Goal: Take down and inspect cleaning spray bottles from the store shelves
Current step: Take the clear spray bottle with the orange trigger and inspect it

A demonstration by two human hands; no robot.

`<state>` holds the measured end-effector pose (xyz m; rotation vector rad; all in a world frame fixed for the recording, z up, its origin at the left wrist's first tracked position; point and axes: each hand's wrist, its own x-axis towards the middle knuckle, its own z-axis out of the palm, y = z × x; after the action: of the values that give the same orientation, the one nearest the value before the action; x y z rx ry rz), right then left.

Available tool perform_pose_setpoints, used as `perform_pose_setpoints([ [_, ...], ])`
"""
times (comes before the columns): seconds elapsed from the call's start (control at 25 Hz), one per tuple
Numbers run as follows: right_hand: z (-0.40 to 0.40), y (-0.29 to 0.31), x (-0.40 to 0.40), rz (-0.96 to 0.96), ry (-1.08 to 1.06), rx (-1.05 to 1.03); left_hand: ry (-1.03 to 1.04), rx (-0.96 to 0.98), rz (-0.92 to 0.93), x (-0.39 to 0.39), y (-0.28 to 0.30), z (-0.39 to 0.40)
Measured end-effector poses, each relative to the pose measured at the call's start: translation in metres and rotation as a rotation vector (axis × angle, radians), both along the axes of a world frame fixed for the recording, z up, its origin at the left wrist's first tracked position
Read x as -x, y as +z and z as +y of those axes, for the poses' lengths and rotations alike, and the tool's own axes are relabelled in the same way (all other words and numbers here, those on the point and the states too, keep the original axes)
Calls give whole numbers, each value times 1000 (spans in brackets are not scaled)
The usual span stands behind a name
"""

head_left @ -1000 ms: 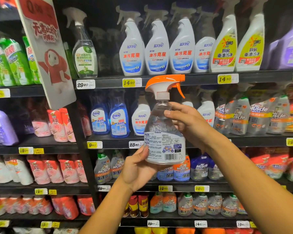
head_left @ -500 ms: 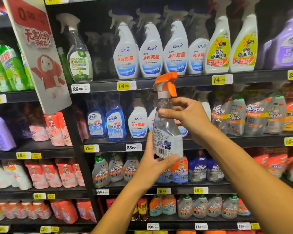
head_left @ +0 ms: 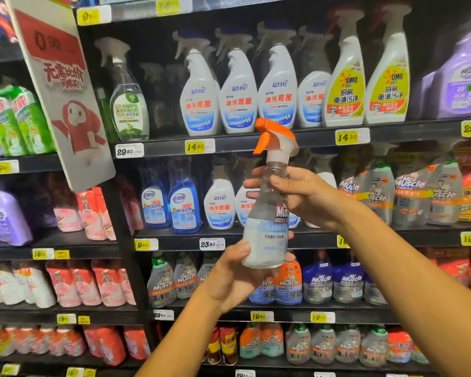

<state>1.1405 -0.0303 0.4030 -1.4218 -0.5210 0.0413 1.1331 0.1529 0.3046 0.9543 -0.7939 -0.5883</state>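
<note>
I hold a clear spray bottle point(head_left: 267, 229) with an orange and white trigger head upright in front of the shelves. Its nozzle points left and part of its front label shows on the right side. My right hand point(head_left: 305, 197) grips the narrow neck just under the trigger head. My left hand point(head_left: 234, 278) cups the base, thumb on the left side and fingers behind the bottle. Rows of other spray bottles fill the shelves behind.
White and blue spray bottles point(head_left: 239, 91) and yellow-labelled ones point(head_left: 346, 88) stand on the upper shelf point(head_left: 256, 142). Grey Mr Muscle bottles point(head_left: 413, 197) line the middle shelf. A tilted red and white promotional sign point(head_left: 63, 85) hangs at the left. Refill pouches point(head_left: 93, 210) fill the left bay.
The bottle has been turned about its upright axis: its nozzle pointed right, now points left, and the barcode back label has given way to the front label. Both hands keep hold.
</note>
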Motion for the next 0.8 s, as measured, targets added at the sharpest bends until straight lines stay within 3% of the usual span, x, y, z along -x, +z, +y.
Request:
perform_pose_setpoints([
  [0.16, -10, 1, 1, -61, 32, -9, -207, 124, 98, -2, 5, -5],
  [0.24, -12, 1, 0, -92, -44, -7, -187, 122, 164, -5, 4, -5],
  [0.36, -18, 5, -2, -152, -149, 31, 42, 78, 153, -12, 4, 1],
  [0.52, -26, 8, -5, -194, -268, 119, 433, -139, -111, -15, 10, -2],
  [0.8, -33, 8, -8, -252, -243, 96, 559, -136, -120, -12, 19, -10],
])
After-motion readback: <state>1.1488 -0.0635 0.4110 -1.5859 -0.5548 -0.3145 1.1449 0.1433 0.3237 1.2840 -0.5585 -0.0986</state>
